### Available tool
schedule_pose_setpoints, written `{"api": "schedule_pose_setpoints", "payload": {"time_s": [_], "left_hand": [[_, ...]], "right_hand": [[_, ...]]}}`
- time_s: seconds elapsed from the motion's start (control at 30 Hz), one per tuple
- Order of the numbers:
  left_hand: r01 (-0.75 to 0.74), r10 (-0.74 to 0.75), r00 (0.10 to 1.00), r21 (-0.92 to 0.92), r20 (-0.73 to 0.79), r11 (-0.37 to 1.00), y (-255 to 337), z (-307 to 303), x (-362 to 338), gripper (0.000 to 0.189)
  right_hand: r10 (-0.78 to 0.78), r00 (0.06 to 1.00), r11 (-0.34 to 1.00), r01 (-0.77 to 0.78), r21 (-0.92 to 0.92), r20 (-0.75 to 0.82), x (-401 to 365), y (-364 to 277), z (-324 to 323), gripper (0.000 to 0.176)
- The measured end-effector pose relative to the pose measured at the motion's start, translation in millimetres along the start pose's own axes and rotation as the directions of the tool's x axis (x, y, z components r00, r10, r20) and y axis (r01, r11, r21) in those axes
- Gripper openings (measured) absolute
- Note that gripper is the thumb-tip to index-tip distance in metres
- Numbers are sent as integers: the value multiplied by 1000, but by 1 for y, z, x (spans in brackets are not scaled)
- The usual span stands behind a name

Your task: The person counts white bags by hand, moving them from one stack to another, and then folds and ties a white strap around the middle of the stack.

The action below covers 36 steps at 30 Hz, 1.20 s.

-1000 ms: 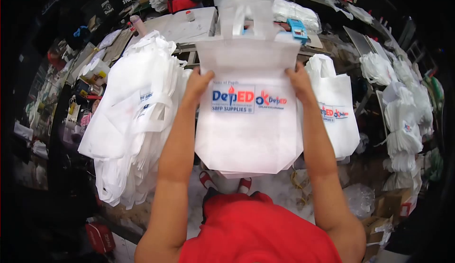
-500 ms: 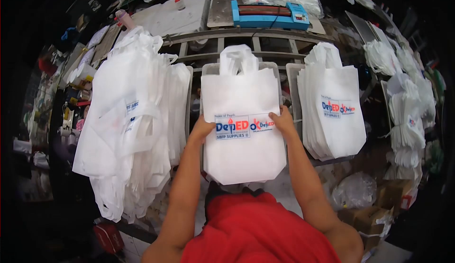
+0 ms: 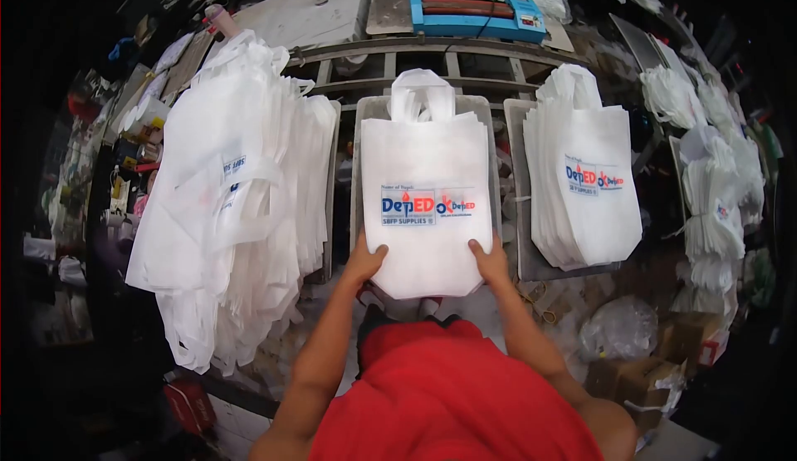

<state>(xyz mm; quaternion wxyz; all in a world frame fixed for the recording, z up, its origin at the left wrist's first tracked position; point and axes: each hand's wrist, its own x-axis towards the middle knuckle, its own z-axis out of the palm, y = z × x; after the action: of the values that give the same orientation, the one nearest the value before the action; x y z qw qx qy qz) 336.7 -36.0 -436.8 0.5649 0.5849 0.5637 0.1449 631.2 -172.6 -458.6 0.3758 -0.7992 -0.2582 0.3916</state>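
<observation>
A white fabric tote bag (image 3: 425,158) printed with a blue and red logo lies face up on the middle board (image 3: 359,162), its looped handles pointing away from me. More bags show beneath it at the edges. My left hand (image 3: 365,260) grips its lower left edge, thumb on top and fingers curled out of sight around the side. On the lower right edge, my right hand (image 3: 490,259) holds in the same way. A pile of similar printed bags (image 3: 585,203) rests on the right board (image 3: 525,237).
A tall heap of white bags (image 3: 191,237) covers the left side. Beyond the metal frame (image 3: 390,64) stands a blue machine with rollers (image 3: 477,25). Cardboard boxes (image 3: 635,386) and a clear plastic bag (image 3: 618,328) sit low at the right.
Both hands have slid down toward me along the bag's sides, from beside the logo to the lower edges. The middle bags now lie more squarely on their board.
</observation>
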Motion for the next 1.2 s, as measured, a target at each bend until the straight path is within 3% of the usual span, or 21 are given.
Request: {"api": "schedule_pose_setpoints", "payload": {"time_s": [0.07, 0.13, 0.2, 0.3, 0.43, 0.5, 0.53, 0.6, 0.67, 0.7, 0.73, 0.8, 0.87, 0.93, 0.97, 1.0, 1.07, 1.13, 1.17, 1.2], "left_hand": [[10, 1, 998, 176, -60, 984, -3, -3, 13, 79], [-9, 20, 996, 120, -89, 993, -12, -5, 16, 72], [-55, 77, 967, 95, -244, 994, -25, -4, 17, 75], [-19, 79, 963, 227, -257, 974, -24, 10, 16, 80], [44, 3, 980, 235, -197, 971, -7, -1, 12, 85], [-45, 72, 989, 197, -133, 979, -18, -2, 12, 93], [29, -15, 997, 176, -81, 984, -15, -3, 11, 100], [-37, 62, 988, 172, -141, 984, -42, 5, 33, 101], [-104, 154, 968, 243, -197, 964, -24, 4, 15, 100], [-231, 318, 930, 379, -185, 896, -10, 4, -2, 97], [-342, 470, 871, 510, -145, 789, 13, -2, -27, 93], [-433, 406, 901, 290, 152, 853, 118, -42, -131, 79], [-613, 559, 724, 6, 405, 790, 174, -97, -208, 67], [-732, 663, 624, 14, 413, 681, 202, -161, -260, 57], [-726, 699, 688, 198, 195, 659, 205, -187, -269, 51], [-667, 728, 685, 374, -33, 644, 207, -211, -273, 46], [-478, 774, 609, 699, -173, 532, 206, -276, -247, 43], [-315, 712, 689, 828, -137, 464, 200, -328, -209, 53], [-308, 732, 675, 864, -97, 399, 196, -343, -184, 57], [-302, 748, 662, 894, -52, 330, 189, -354, -157, 61]], "right_hand": [[-3, 1000, 1000, 2, 20, 18, -2, -5, 3, 91], [-8, 999, 999, 7, 47, 34, -5, -7, 4, 90], [-114, 990, 993, 114, -2, -79, -1, 3, 3, 87], [-137, 986, 991, 136, -18, -96, 7, 13, 17, 86], [-155, 987, 988, 154, -19, -47, 22, 11, 8, 88], [-254, 967, 965, 254, -67, 6, 27, 17, 7, 89], [-269, 963, 961, 270, -66, 20, 24, 19, 3, 89], [-208, 977, 971, 203, -124, -34, 20, 5, 5, 90], [-303, 953, 952, 303, -28, 20, 37, 22, 3, 92], [-300, 954, 936, 298, -186, 15, 36, 17, -2, 90], [-302, 953, 897, 283, -340, -2, 33, 6, -11, 87], [-474, 852, 829, 346, -440, -222, 27, -19, -24, 72], [-513, 823, 857, 470, -214, -246, 27, -57, -37, 49], [-531, 822, 847, 519, -111, -208, 12, -113, -35, 39], [-546, 816, 832, 555, -5, -189, 6, -144, -29, 31], [-623, 765, 774, 633, 10, -166, -1, -170, -16, 27], [-733, 676, 671, 736, 83, -77, -45, -243, 22, 21], [-851, 521, 525, 839, 146, 63, -89, -301, 73, 19], [-907, 391, 414, 896, 161, 157, -115, -329, 96, 23], [-893, 366, 408, 904, 128, 262, -144, -360, 112, 32]]}}
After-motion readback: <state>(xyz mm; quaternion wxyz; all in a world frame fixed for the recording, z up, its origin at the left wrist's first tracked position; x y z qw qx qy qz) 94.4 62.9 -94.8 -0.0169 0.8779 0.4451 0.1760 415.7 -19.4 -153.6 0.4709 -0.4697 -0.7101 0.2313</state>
